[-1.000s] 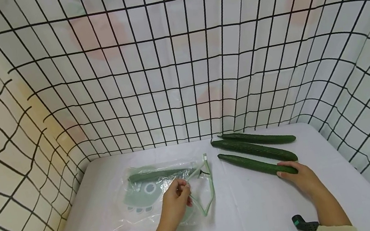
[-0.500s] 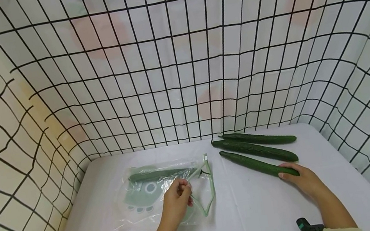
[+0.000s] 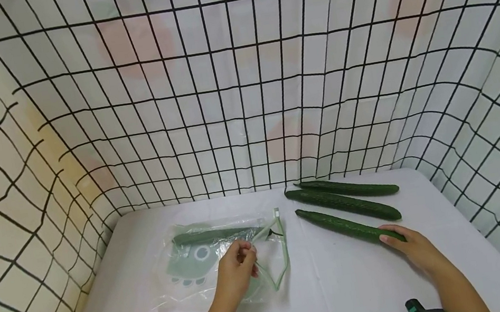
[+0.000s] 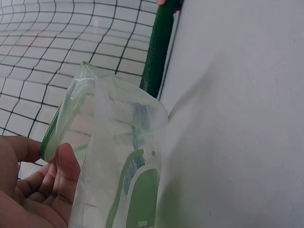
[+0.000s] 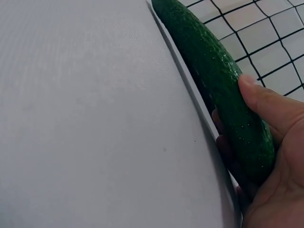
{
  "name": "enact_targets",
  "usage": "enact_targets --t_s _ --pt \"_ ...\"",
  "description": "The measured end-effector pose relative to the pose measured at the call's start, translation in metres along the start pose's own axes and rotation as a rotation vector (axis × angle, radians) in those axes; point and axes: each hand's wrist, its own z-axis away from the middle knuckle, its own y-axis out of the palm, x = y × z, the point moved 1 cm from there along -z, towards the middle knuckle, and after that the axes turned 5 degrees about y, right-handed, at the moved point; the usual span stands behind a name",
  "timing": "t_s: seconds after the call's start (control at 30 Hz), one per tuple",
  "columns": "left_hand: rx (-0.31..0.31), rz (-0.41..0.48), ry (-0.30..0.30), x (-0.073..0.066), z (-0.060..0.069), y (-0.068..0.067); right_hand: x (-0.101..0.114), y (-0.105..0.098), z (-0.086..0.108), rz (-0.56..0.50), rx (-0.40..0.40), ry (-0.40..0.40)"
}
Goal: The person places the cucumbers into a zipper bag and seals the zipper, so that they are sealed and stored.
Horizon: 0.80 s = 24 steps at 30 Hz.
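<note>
A clear bag (image 3: 197, 294) with a green print lies flat at the left, a cucumber (image 3: 213, 235) inside it. Its green-edged mouth stands partly open to the right. My left hand (image 3: 237, 269) pinches the near edge of that mouth; in the left wrist view the thumb and a finger of the hand (image 4: 42, 185) hold the green rim. My right hand (image 3: 414, 247) grips the near right end of a cucumber (image 3: 341, 224). In the right wrist view the thumb lies along one side of this cucumber (image 5: 213, 71), with fingers partly hidden beneath it.
Two more cucumbers, one in the middle (image 3: 343, 203) and one at the back (image 3: 355, 187), lie side by side behind the held one. A black grid net (image 3: 240, 88) over pale cloth stands around the back and sides of the white table (image 3: 336, 293).
My right hand has shifted slightly right and toward the near side, still on the cucumber. The left hand keeps its pinch on the bag's rim, almost unmoved.
</note>
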Motion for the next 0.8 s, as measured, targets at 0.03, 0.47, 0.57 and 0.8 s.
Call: enact_targets --t_s 0.03,0.47,0.57,0.8 --pt "-0.001 -0.003 0.001 0.0 0.0 -0.001 0.0 0.0 0.0 -0.009 0.006 -0.002" --pt "-0.008 0.06 0.007 -0.003 0.0 -0.001 -0.005 -0.012 0.006 0.015 0.032 -0.036" --pt "-0.01 0.058 0.007 -0.005 0.001 -0.002 -0.004 -0.013 0.008 -0.011 0.044 -0.047" --pt "-0.011 0.031 0.023 -0.003 0.0 -0.003 0.005 -0.01 0.017 -0.043 0.045 -0.091"
